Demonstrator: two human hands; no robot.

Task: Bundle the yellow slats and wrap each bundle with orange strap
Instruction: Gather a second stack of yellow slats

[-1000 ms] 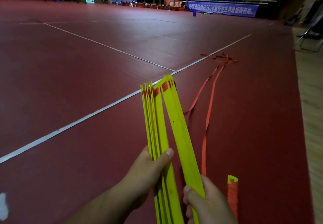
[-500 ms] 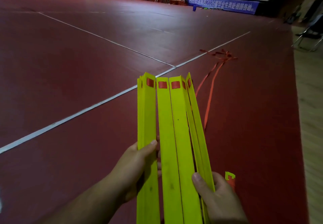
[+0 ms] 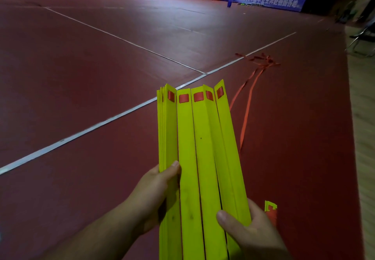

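Note:
Several long yellow slats (image 3: pixel 199 154), each with a red slot near its far end, fan out side by side in front of me. My left hand (image 3: pixel 156 194) grips the stacked slats on the left side, thumb on top. My right hand (image 3: pixel 249 233) holds the spread slats on the right, thumb pressed on them. Two orange straps (image 3: pixel 246 113) trail from behind the slats across the floor to a tangle (image 3: pixel 261 60) farther off. Another yellow slat end with orange strap (image 3: pixel 271 212) shows just right of my right hand, mostly hidden.
Dark red sports floor (image 3: pixel 81 77) with white lines (image 3: pixel 101 123) stretches ahead. A wooden strip (image 3: pixel 363 138) runs along the right edge, with a chair (image 3: pixel 363 38) on it. A blue banner (image 3: pixel 261 2) and stands lie at the far end.
The slats were two edge-on stacks a second ago; they now lie fanned out flat. My view has tilted down a little and both hands stay on the slats.

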